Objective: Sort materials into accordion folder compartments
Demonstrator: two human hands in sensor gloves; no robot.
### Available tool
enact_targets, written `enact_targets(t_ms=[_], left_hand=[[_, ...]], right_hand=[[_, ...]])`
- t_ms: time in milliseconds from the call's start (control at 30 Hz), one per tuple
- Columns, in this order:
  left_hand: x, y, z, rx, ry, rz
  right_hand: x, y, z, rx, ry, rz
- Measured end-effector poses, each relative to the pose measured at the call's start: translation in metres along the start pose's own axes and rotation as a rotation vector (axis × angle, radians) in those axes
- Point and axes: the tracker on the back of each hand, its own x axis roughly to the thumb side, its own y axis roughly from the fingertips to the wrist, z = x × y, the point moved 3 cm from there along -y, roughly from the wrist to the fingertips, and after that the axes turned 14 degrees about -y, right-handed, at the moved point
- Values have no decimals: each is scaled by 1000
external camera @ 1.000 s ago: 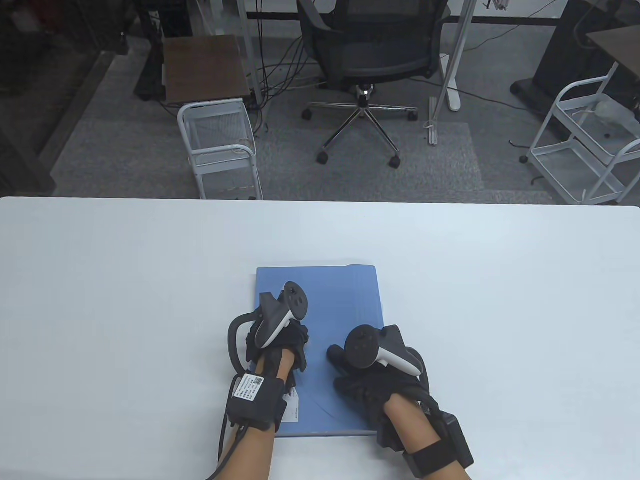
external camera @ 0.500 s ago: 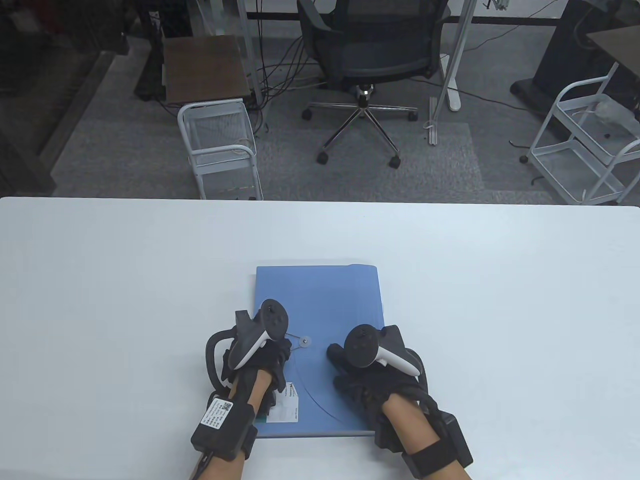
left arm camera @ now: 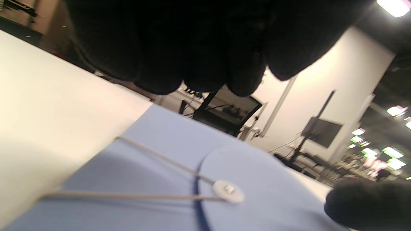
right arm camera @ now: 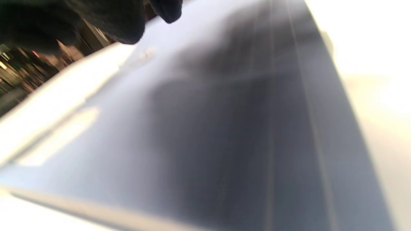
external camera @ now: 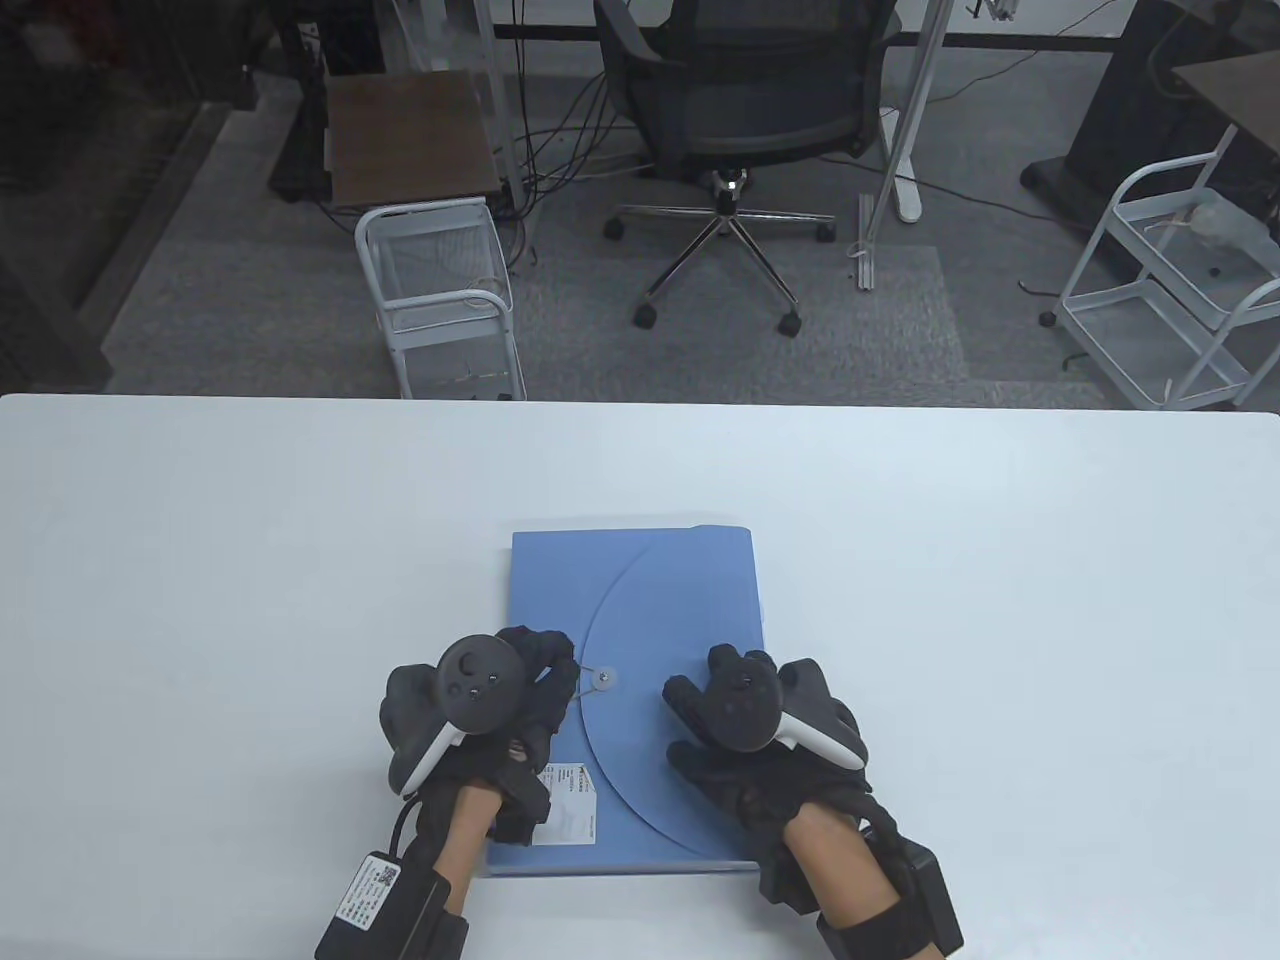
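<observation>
A blue accordion folder (external camera: 660,590) lies flat and closed on the white table, its round flap fastened by a white button (external camera: 603,680). A thin elastic cord (left arm camera: 160,156) runs in two strands from the button (left arm camera: 228,191) toward the folder's left edge. My left hand (external camera: 555,670) hovers over the folder's left part just left of the button, fingers (left arm camera: 192,64) curled above the cord, thumb apart, gripping nothing. My right hand (external camera: 700,700) rests palm down on the flap's right side. The right wrist view shows only the blurred folder surface (right arm camera: 224,128) and my fingertips (right arm camera: 106,19).
A white label (external camera: 572,805) is stuck on the folder's near left corner. The white table (external camera: 300,550) extends wide on both sides, its far edge across mid view. Beyond it are an office chair (external camera: 740,110) and wire carts (external camera: 440,290) on the floor.
My left hand has drawn back left and toward me off the button, turning palm down, so the button, cord and flap edge now show. My right hand stayed on the flap and shifted slightly.
</observation>
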Motion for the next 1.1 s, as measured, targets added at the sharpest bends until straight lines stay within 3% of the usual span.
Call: enact_targets(t_ms=[267, 433, 567, 667, 800, 1100], left_hand=[[9, 15, -29, 189, -92, 128], [10, 20, -33, 203, -127, 160], [12, 20, -29, 174, -198, 215], [14, 18, -19, 37, -254, 267], [14, 17, -13, -10, -222, 298], [17, 17, -13, 0, -201, 308]], right_hand=[[16, 33, 43, -353, 29, 249], [14, 44, 52, -488, 81, 319], [15, 47, 50, -507, 162, 326], [17, 46, 46, -485, 207, 317], [20, 45, 41, -449, 248, 316], [20, 42, 39, -440, 254, 287]])
